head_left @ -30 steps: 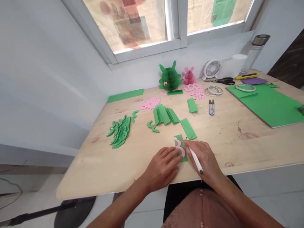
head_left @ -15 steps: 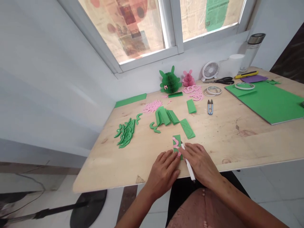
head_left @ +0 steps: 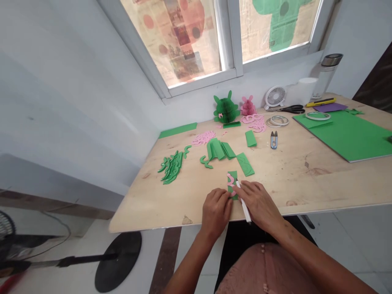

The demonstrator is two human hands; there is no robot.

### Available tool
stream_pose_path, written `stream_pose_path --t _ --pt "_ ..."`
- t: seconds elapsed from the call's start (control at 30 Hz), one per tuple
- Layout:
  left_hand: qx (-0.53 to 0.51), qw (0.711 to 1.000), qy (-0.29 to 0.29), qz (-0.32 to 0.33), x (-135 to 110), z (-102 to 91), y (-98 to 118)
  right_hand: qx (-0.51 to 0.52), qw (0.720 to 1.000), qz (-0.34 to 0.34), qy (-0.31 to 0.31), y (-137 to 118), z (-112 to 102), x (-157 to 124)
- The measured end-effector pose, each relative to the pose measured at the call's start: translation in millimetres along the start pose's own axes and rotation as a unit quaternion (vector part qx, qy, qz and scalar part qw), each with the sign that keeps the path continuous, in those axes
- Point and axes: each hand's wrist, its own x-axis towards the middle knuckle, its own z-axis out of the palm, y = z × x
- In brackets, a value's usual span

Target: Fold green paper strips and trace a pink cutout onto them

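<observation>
Near the table's front edge lies a small green paper strip point(head_left: 234, 174), with a curvy pink paper cutout point(head_left: 230, 179) on top of it. My left hand point(head_left: 215, 210) has its fingers bunched, with the tips gripping the strip's lower left edge. In my right hand point(head_left: 260, 205) is a white marker pen point(head_left: 246, 210), its dark tip by the strip's right side; a fingertip touches the pink cutout. Just beyond lies a folded green piece point(head_left: 245, 164) with drawn curves. More folded green papers point(head_left: 216, 149) and a wavy green cutout point(head_left: 206, 162) are further left.
A pile of green cutouts point(head_left: 172, 166) lies left, pink cutouts point(head_left: 204, 138) behind. Snips point(head_left: 273, 140), tape rolls point(head_left: 279, 120), black scissors point(head_left: 292, 109) and green sheets point(head_left: 349, 136) lie right. Green point(head_left: 226, 110) and pink point(head_left: 248, 107) paper figures, a small fan point(head_left: 275, 97) and a bottle point(head_left: 327, 77) stand along the wall.
My left hand has drawn its fingers in from lying flat to bunched at the strip's edge. My right hand keeps the pen beside the strip. The whole view has shifted slightly.
</observation>
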Motion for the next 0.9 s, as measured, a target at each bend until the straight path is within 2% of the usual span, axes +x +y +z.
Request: stream_pose_path --t 0.13,0.37,0.67,0.77,0.9 --pt "0.065 0.997 -0.020 -0.049 10 5.8 4 -0.019 1.000 -0.007 0.008 0 0 -1" --pt "0.090 0.994 -0.019 -0.060 17 5.8 4 -0.038 0.999 -0.018 0.023 3 2 -3" --pt "0.095 0.991 0.010 -0.094 10 -9.8 -24 -0.014 1.000 -0.005 -0.003 1 -2 -3" --pt "0.074 0.992 0.030 -0.096 4 -10.8 -23 0.010 1.000 0.004 0.019 4 -2 -3" --pt "0.034 0.995 0.044 -0.077 -1 -5.3 -10 0.044 0.994 0.036 0.095 9 -3 -6"
